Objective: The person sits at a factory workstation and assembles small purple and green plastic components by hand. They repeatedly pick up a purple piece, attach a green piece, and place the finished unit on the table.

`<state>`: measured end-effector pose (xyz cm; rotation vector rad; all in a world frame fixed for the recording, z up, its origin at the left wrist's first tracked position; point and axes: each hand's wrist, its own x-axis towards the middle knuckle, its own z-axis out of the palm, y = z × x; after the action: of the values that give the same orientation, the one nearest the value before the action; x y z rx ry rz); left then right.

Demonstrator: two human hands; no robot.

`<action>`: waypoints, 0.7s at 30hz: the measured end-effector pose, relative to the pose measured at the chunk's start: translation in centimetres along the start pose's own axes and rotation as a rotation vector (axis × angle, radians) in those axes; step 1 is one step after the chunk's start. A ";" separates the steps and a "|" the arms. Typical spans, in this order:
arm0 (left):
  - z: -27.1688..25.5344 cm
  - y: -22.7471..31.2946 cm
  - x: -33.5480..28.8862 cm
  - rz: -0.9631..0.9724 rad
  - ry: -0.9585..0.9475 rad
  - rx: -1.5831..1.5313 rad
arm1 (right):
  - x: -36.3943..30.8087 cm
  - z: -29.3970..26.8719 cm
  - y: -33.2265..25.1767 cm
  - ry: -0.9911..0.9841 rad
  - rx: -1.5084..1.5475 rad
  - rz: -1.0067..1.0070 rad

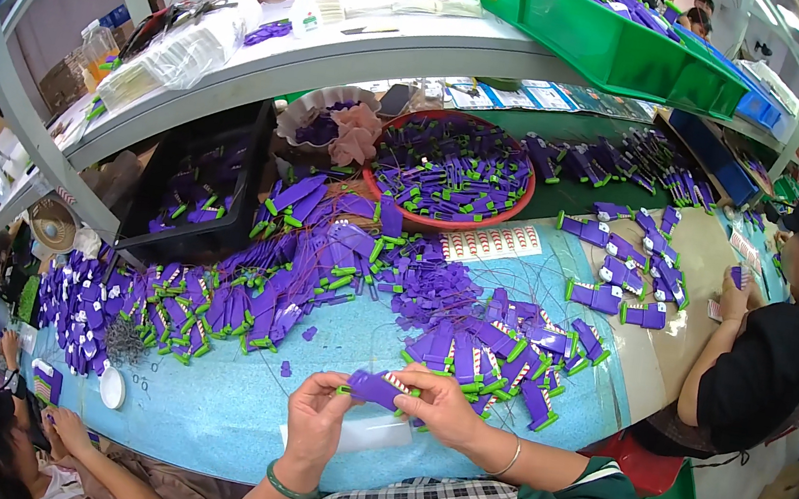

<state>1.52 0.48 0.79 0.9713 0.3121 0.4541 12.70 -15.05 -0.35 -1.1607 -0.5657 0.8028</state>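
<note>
Between both hands, above the near edge of the blue table, I hold a purple plastic toy part (375,389) with green at its left end and a white-and-red toothed strip at its right. My left hand (314,418) pinches the green end between thumb and fingers. On the toothed end, my right hand (444,409) is closed. Just beyond my right hand lies a pile of similar purple and green parts (507,350), several with toothed strips. A pale flat sheet (365,434) lies on the table under my hands.
Past my hands are a heap of loose purple pieces (430,289), a sheet of toothed stickers (491,243), a red round basin (529,198) and a black crate (188,247). Left are a white lid-like dish (112,388) and metal rings (125,343). Co-workers (759,357) sit on both sides.
</note>
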 end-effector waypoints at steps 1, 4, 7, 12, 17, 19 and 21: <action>-0.2 0.5 0.1 0.063 -0.029 0.007 | -0.1 0.1 -1.4 0.006 -0.313 -0.103; -1.3 0.6 -0.1 0.116 -0.109 0.076 | -0.6 0.5 -1.0 0.039 -0.643 -0.460; -1.5 0.8 -0.5 0.064 -0.089 0.117 | -0.9 0.9 -1.5 0.062 -0.664 -0.470; -1.9 1.3 -0.8 0.113 -0.140 0.211 | -1.0 1.3 -2.0 0.016 -0.826 -0.543; -3.2 1.1 -1.2 0.026 -0.200 0.377 | -0.5 1.0 -3.6 -0.236 -1.012 -0.379; -2.2 1.3 -1.8 -0.125 -0.249 0.476 | -0.1 0.6 -3.3 -0.384 -0.989 -0.291; -2.2 0.9 -2.1 -0.176 -0.200 0.445 | 0.2 0.7 -3.0 -0.467 -0.976 -0.205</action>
<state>-1.45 1.45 0.53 1.3986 0.3208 0.1231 13.04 -14.97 2.69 -1.7563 -1.5506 0.6144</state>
